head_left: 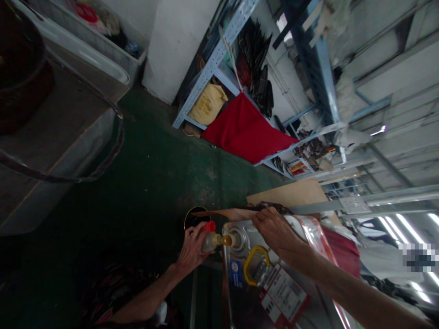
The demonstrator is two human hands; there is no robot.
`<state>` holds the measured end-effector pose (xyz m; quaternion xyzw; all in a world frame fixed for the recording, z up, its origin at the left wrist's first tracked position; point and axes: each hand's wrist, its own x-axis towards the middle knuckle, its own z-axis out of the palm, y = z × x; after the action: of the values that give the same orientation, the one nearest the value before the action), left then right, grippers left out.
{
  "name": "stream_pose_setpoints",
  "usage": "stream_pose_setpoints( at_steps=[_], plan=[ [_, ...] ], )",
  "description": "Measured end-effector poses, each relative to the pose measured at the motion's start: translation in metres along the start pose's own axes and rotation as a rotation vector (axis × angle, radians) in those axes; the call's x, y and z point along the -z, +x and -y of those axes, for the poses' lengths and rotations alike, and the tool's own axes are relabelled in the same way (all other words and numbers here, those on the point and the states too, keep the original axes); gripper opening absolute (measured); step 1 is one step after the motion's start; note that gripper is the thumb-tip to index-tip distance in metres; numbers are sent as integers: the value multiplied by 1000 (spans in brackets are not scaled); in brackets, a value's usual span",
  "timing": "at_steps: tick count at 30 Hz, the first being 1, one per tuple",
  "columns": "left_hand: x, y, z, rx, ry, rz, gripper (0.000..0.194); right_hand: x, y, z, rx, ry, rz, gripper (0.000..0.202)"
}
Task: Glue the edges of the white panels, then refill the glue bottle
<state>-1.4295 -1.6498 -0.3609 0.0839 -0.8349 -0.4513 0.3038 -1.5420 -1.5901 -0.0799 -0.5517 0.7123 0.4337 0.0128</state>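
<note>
While the rectangular metal can (236,292) has its spout (236,240) open and amber liquid shows at the mouth of the clear bottle (207,243), pouring looks under way; you can't tell how full the bottle is, and the red cap (210,226), off its mouth, sits at twelve o'clock of it. Your hands are apart: your left hand (192,249) wraps the bottle, at nine o'clock of the spout; your right hand (276,230) grips the can's edge, with the bottle at about nine o'clock from it.

A blue metal shelf (208,69) bears a yellowish sack (207,104)
</note>
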Motion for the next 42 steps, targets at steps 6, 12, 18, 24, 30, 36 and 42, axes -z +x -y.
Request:
stream_pose_setpoints(
  at_steps=[6, 12, 18, 24, 30, 36, 42],
  plan=[
    [0, -1, 1, 2, -36, 20, 64, 4, 1, 0, -3, 11, 6, 13],
    [0, -2, 2, -2, -54, 31, 65, 0, 0, 1, -1, 0, 4, 12],
    [2, -2, 2, 8, -25, 38, 65, -1, -1, 1, -1, -1, -3, 12],
    [0, -3, 2, 3, -25, 18, 66, -1, 0, 0, 1, 4, -12, 12],
    [-1, -4, 3, 15, -51, 35, 65, -4, -1, 0, 7, 11, -15, 12],
    [-2, -4, 3, 22, -45, 28, 65, 0, -1, 0, 6, 7, -7, 10],
    [0, -2, 2, 23, -65, 25, 65, 0, 0, 0, 7, 1, -7, 11]
  ],
)
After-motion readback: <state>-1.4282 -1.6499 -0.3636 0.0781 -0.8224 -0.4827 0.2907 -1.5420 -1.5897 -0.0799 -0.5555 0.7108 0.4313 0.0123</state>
